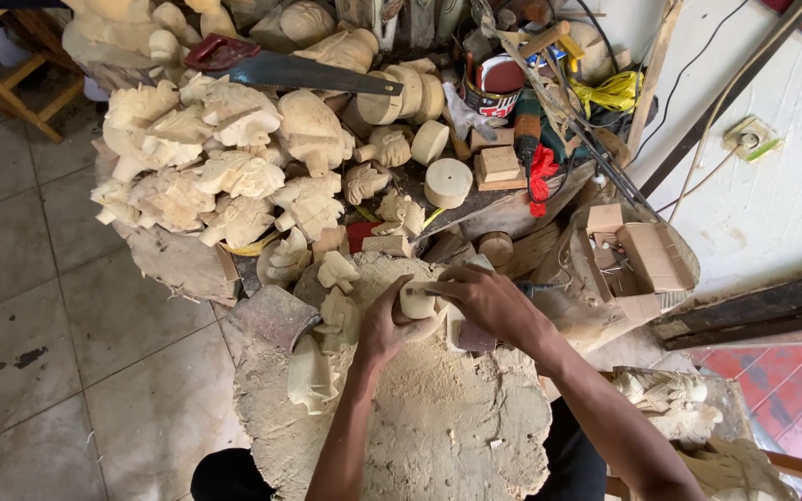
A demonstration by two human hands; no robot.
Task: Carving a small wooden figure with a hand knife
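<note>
My left hand (384,325) grips a small pale wooden block (416,301) and holds it down on a big sawdust-covered stump (438,417). My right hand (486,299) holds a thin metal carving tool (536,289) with its tip set against the block; most of the tool is hidden under my fingers. Half-carved pale wooden figures (331,320) lie on the stump just left of my left hand.
A heap of rough carved wooden figures (225,158) fills the area beyond, with a red-handled handsaw (280,67) on top. Round wooden discs (447,182), a tin, tools and yellow cord lie at the back right. An open cardboard box (638,260) stands to the right. Tiled floor lies left.
</note>
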